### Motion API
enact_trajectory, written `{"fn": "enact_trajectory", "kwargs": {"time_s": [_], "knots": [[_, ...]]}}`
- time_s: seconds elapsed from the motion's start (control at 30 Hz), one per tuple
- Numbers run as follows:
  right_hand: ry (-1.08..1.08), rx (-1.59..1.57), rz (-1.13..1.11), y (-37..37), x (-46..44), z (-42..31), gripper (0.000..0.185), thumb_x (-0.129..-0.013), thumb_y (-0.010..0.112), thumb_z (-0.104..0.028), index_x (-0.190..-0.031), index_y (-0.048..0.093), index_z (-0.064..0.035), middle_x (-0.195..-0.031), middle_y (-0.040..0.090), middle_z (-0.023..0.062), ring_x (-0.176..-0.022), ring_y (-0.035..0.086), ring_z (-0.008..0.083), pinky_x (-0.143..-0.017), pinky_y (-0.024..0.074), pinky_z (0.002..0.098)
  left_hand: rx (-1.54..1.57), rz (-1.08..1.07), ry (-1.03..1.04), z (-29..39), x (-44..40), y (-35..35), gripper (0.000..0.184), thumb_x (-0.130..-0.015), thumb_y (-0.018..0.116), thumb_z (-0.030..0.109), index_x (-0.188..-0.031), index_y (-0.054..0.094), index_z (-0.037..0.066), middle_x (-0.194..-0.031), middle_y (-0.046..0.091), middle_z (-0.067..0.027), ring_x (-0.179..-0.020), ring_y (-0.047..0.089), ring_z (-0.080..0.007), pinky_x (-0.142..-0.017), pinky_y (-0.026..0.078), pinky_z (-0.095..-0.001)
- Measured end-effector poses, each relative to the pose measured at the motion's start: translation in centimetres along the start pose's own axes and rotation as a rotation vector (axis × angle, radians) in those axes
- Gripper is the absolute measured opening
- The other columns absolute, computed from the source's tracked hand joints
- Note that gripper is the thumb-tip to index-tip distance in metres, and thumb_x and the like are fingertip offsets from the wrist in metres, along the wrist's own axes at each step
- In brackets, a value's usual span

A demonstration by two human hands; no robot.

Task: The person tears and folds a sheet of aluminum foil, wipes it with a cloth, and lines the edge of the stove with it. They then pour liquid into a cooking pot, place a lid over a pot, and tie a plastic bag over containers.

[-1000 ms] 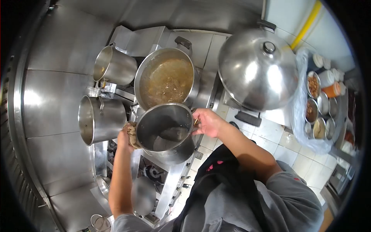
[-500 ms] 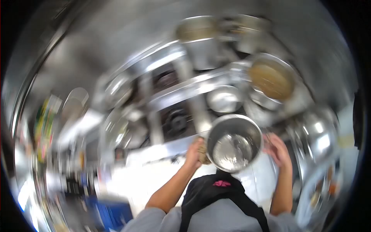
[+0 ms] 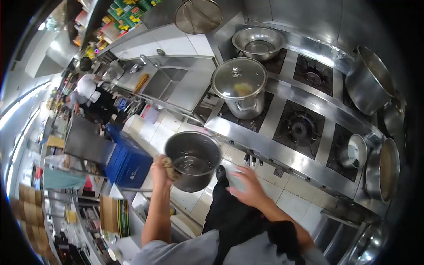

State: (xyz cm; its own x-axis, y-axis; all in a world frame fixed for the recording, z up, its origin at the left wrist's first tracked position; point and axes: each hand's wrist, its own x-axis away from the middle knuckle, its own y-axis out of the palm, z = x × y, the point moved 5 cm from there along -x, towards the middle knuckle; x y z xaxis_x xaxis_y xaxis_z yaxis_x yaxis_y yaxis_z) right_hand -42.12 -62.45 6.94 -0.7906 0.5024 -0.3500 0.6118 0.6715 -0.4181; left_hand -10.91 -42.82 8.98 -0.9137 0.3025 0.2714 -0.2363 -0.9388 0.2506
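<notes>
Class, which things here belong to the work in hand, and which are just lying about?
In use:
- deep pot
- cloth between left hand and pot

Apparently just about:
- glass-lidded pot
- wide metal bowl
- wire strainer
- blue container

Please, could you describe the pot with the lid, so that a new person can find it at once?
The stove runs on from the sink counter. In its front row, towards the sink end, stands the pot, with a wide bowl behind it. A clear lid sets it apart: the other pots on the stove are open.
</notes>
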Motion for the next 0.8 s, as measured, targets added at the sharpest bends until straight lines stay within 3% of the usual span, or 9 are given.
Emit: {"fn": "enact_trajectory", "kwargs": {"time_s": [0.13, 0.23, 0.3, 0.33, 0.4, 0.43, 0.47, 0.57, 0.8], "knots": [[-0.23, 0.1, -0.112, 16.9, -18.9, -2.1, 0.069, -0.084, 0.075, -0.045, -0.14, 0.054, -0.0109, -0.138, 0.055, 0.0141, -0.141, 0.036, 0.0464, -0.114, 0.0341, 0.059, 0.143, 0.087, 0.138, 5.7, -10.1, -3.1, 0.02, -0.101, 0.054, 0.019, -0.084, 0.053, 0.01, -0.069, 0.057, -0.0017, -0.054, 0.054, -0.0133, -0.049, 0.045, -0.0285], [-0.202, -0.018, -0.123, 28.9, -29.4, 0.7, 0.054, -0.085, 0.075, -0.047, -0.12, 0.065, -0.0067, -0.124, 0.061, 0.0201, -0.13, 0.046, 0.0442, -0.102, 0.0433, 0.0531, 0.141, 0.014, 0.235, 10.3, -19.2, -4.7, 0.02, -0.101, 0.056, 0.019, -0.083, 0.051, 0.011, -0.068, 0.056, -0.0017, -0.052, 0.052, -0.0125, -0.046, 0.043, -0.0266], [-0.117, -0.214, -0.173, 33.9, -36.2, 1.9, 0.046, -0.086, 0.074, -0.047, -0.089, 0.066, -0.0015, -0.096, 0.068, 0.0186, -0.106, 0.06, 0.0396, -0.086, 0.0494, 0.05, 0.021, 0.142, 0.311, 14.5, -23.4, -1.8, 0.021, -0.101, 0.059, 0.019, -0.083, 0.051, 0.011, -0.067, 0.054, -0.0011, -0.053, 0.052, -0.0119, -0.047, 0.043, -0.0262], [-0.131, -0.232, -0.185, 36.3, -39.3, 2.2, 0.046, -0.086, 0.074, -0.047, -0.089, 0.066, -0.0015, -0.096, 0.068, 0.0186, -0.106, 0.06, 0.0396, -0.086, 0.0494, 0.05, 0.029, -0.022, 0.272, 15.2, -28.5, -3.3, 0.022, -0.099, 0.063, 0.018, -0.082, 0.051, 0.012, -0.069, 0.055, -0.0005, -0.055, 0.053, -0.0112, -0.047, 0.043, -0.0258], [-0.018, -0.318, 0.094, 39.4, -44.7, 3.7, 0.053, -0.089, 0.071, -0.047, -0.07, 0.058, -0.0002, -0.076, 0.063, 0.0201, -0.079, 0.061, 0.0378, -0.072, 0.0474, 0.0477, -0.16, 0.067, 0.462, 18.5, -34.1, 0.4, 0.013, -0.096, 0.067, 0.012, -0.087, 0.058, 0.008, -0.073, 0.055, 0.0004, -0.059, 0.055, -0.0112, -0.05, 0.044, -0.0252], [0.064, -0.385, 0.124, 41.2, -47.3, 4.7, 0.054, -0.092, 0.068, -0.048, -0.07, 0.058, -0.0001, -0.072, 0.062, 0.0202, -0.073, 0.059, 0.0375, -0.069, 0.0468, 0.046, -0.228, -0.09, 0.535, 19.6, -37.3, 2.1, 0.014, -0.096, 0.067, 0.014, -0.088, 0.062, 0.004, -0.075, 0.058, -0.0039, -0.061, 0.058, -0.0131, -0.053, 0.046, -0.0266], [0.151, -0.446, 0.159, 42.8, -49.8, 5.7, 0.055, -0.094, 0.066, -0.049, -0.071, 0.058, -0.0001, -0.068, 0.06, 0.0203, -0.068, 0.058, 0.0372, -0.066, 0.0462, 0.0443, -0.733, -0.002, 0.879, 20.6, -42.8, 2.3, 0.022, -0.093, 0.071, 0.018, -0.084, 0.063, 0.0, -0.078, 0.064, -0.0106, -0.061, 0.06, -0.0197, -0.057, 0.05, -0.0337], [0.396, -0.742, 0.2, 47.2, -55.5, 7.7, 0.068, -0.1, 0.047, -0.062, -0.077, 0.059, 0.0012, -0.064, 0.054, 0.0121, -0.065, 0.05, 0.0226, -0.062, 0.042, 0.0407, -1.357, 0.075, 0.541, 20.8, -50.0, 9.5, 0.04, -0.09, 0.067, 0.037, -0.097, 0.071, -0.002, -0.101, 0.072, -0.0226, -0.101, 0.07, -0.0389, -0.083, 0.054, -0.0469], [0.615, -1.418, 0.27, 55.3, -65.3, 8.8, 0.074, -0.092, 0.045, -0.078, -0.102, 0.067, -0.0076, -0.089, 0.064, 0.0018, -0.083, 0.062, 0.0161, -0.083, 0.0527, 0.0388, -1.845, -0.041, 0.73, 21.7, -55.1, 18.8, 0.038, -0.091, 0.054, 0.037, -0.111, 0.074, 0.011, -0.114, 0.071, -0.0206, -0.109, 0.068, -0.0388, -0.093, 0.053, -0.0493]]}}
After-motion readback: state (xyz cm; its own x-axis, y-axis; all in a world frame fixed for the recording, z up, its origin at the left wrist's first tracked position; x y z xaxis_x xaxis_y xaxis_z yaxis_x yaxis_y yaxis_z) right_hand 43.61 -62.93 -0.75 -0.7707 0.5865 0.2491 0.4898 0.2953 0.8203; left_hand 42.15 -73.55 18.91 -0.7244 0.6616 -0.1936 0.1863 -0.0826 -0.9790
